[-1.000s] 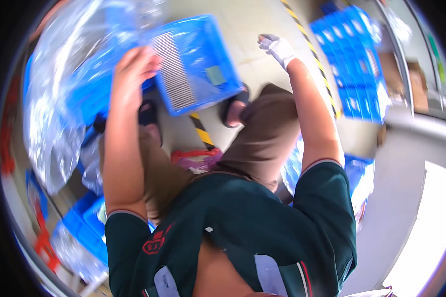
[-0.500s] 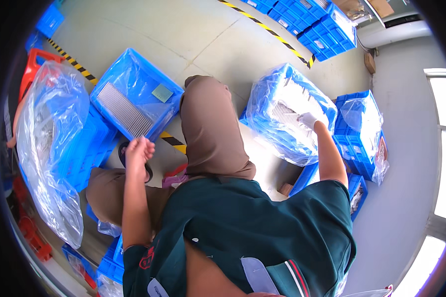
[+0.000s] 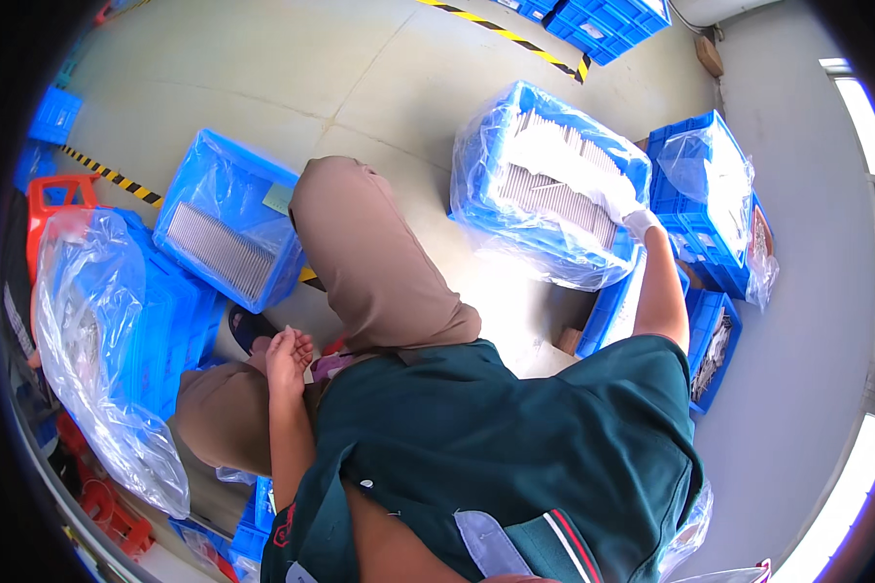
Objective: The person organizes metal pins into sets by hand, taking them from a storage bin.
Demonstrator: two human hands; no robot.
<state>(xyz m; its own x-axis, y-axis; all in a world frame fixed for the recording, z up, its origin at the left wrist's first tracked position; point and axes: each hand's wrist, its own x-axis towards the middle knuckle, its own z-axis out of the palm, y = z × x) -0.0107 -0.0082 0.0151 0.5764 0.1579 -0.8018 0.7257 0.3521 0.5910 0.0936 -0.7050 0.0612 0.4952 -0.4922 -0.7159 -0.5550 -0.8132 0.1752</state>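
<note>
Drawn lapward, the left hand [image 3: 290, 360] curls loosely; I can't tell what the right hand [image 3: 640, 223] holds over the bin [image 3: 581, 123], plastic-lined likely against dust

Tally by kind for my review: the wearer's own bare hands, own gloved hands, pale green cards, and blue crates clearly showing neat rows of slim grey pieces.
Bare left hand: 1
White-gloved right hand: 1
Pale green card: 1
Blue crates with rows: 2
Total: 5
</note>
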